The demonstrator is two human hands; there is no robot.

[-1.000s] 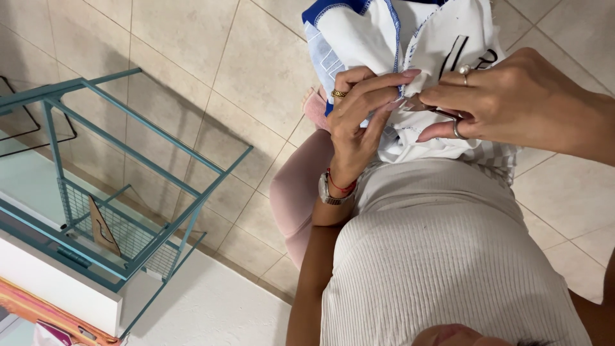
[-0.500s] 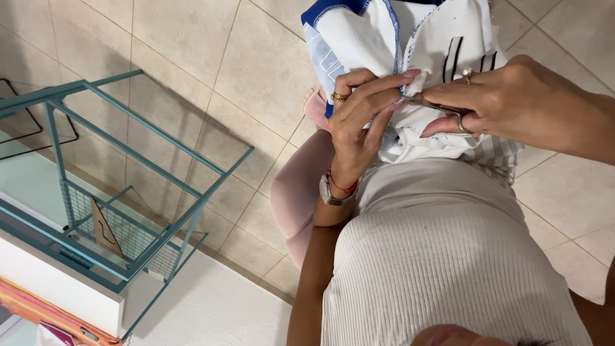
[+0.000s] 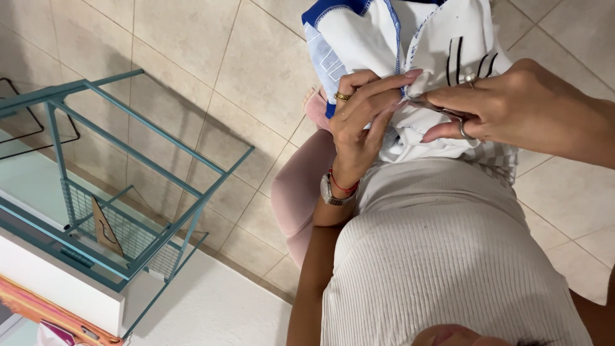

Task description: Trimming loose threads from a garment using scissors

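Note:
A white cloth [image 3: 365, 38] with blue edging and black stripes lies bunched over my lap. My left hand [image 3: 362, 122], with a gold ring and a wristwatch [image 3: 330, 191], pinches a fold of the cloth at its stitched edge. My right hand [image 3: 512, 106] comes in from the right, gripping small metal scissors [image 3: 442, 114]. One finger is through a loop, and the tips sit at the cloth right by my left fingertips. The blades are mostly hidden by fingers.
A teal metal frame rack [image 3: 128, 192] with a wire mesh shelf stands to the left on a white surface [image 3: 211, 307]. Beige floor tiles [image 3: 192, 51] lie below. My knee in pink [image 3: 295, 192] sits between the rack and my lap.
Both hands stay on the cloth. My left fingers have stretched a little toward my right hand, and the scissors have shifted slightly along the stitched edge.

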